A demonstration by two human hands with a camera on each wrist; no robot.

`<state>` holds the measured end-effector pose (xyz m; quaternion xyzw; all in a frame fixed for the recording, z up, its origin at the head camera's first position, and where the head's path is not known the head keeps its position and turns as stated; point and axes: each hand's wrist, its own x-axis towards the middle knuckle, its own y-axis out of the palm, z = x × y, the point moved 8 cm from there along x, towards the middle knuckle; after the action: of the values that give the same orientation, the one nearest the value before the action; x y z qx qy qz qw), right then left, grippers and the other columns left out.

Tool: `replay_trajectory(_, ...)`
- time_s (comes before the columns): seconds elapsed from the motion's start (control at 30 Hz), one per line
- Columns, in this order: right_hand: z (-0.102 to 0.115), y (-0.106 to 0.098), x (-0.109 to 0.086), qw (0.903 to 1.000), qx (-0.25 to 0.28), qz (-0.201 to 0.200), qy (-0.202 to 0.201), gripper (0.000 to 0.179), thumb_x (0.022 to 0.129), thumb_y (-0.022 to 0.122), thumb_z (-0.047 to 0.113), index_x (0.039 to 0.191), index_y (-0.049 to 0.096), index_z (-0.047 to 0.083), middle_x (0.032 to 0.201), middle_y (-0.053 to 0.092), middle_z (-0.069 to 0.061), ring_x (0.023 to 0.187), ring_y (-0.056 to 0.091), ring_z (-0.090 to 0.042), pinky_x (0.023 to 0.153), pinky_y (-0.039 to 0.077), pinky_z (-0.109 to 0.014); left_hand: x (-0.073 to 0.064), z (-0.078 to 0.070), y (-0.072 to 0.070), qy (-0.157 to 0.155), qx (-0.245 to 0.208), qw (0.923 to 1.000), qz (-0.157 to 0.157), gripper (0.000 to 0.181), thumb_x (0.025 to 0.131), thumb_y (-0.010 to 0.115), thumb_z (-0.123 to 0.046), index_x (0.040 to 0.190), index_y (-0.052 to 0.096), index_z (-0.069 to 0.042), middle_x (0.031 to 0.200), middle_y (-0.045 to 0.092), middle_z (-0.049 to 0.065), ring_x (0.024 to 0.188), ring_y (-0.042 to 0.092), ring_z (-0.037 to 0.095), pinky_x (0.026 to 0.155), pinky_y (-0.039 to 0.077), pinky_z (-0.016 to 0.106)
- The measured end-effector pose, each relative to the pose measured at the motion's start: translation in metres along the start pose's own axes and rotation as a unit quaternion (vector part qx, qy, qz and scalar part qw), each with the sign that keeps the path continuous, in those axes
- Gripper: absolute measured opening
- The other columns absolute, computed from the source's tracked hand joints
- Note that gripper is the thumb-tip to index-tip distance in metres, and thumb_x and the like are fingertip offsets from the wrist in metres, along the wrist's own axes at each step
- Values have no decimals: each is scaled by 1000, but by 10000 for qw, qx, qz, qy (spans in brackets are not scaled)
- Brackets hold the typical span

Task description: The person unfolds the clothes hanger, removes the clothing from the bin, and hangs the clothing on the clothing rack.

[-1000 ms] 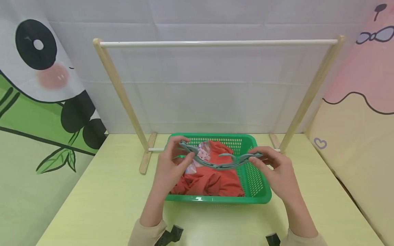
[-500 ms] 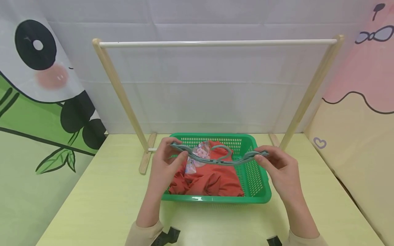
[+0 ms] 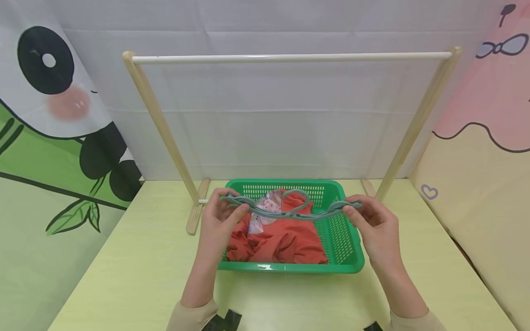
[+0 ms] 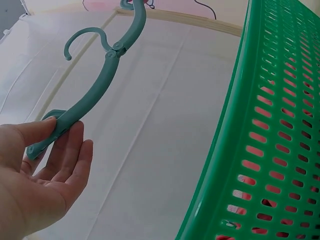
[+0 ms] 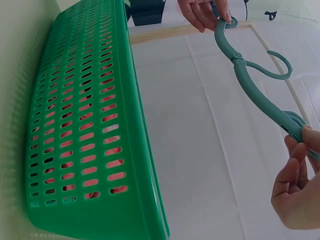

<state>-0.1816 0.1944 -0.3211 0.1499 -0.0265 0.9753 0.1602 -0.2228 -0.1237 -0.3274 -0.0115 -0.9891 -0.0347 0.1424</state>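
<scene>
A teal folding clothes hanger (image 3: 269, 213) is held stretched out between both hands above the basket. Its hook (image 4: 82, 31) curves away from the hinged centre (image 5: 238, 59). With thumb and fingers, my left hand (image 3: 216, 220) pinches the hanger's left end. My right hand (image 3: 376, 227) pinches the opposite end the same way. Under the hanger, a red garment (image 3: 290, 243) with a pale printed patch (image 3: 265, 207) lies bunched in a green slotted basket (image 3: 352, 257). The hanger overlaps part of the garment in the head view.
Behind the basket stands a drying rack with a white top bar (image 3: 290, 58) and wooden side posts (image 3: 161, 124). Its left foot (image 3: 198, 211) rests on the pale yellow table (image 3: 136, 257). White cloth (image 3: 285, 138) hangs behind, with printed panels at both sides.
The hands have moved slightly apart and the hanger's arms are straighter and a bit higher. Its hook has swung up toward the back. The basket and garment have stayed put.
</scene>
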Motion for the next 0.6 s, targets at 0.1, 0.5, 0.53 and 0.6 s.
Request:
replay_trajectory(0.1, -3, -1, 1, 9997, 118, -155, 127, 16, 89, 70, 3, 105, 69, -1, 74, 63, 8, 66, 53, -8, 63, 47, -16, 1, 4, 1, -72, -192, 9998, -56, 27, 91, 65, 4, 112, 50, -4, 97, 68, -5, 92, 71, 13, 86, 59, 31)
replay_trajectory(0.5, -6, -1, 4, 9964, 788, -268, 163, 15, 90, 69, 1, 105, 70, -1, 76, 65, 6, 65, 52, -10, 64, 47, -18, 0, 5, -3, -229, 104, 9996, 131, 25, 91, 68, -2, 111, 53, -5, 94, 67, -5, 93, 73, 17, 84, 59, 28)
replay_trajectory(0.53, -5, -2, 5, 9969, 741, -233, 130, 15, 90, 69, 0, 104, 70, -1, 75, 65, 7, 65, 52, -10, 63, 47, -19, 0, 4, -4, -210, 291, 9991, 226, 25, 90, 69, -3, 110, 55, -4, 94, 67, -4, 92, 73, 17, 84, 59, 26)
replay_trajectory(0.6, -4, -3, 6, 9975, 681, -177, 68, 14, 89, 69, -1, 103, 70, 0, 74, 64, 7, 64, 52, -10, 63, 46, -20, 1, 3, -5, -116, 778, 9960, 413, 22, 89, 72, -7, 108, 59, -5, 95, 67, -2, 90, 72, 15, 83, 58, 24)
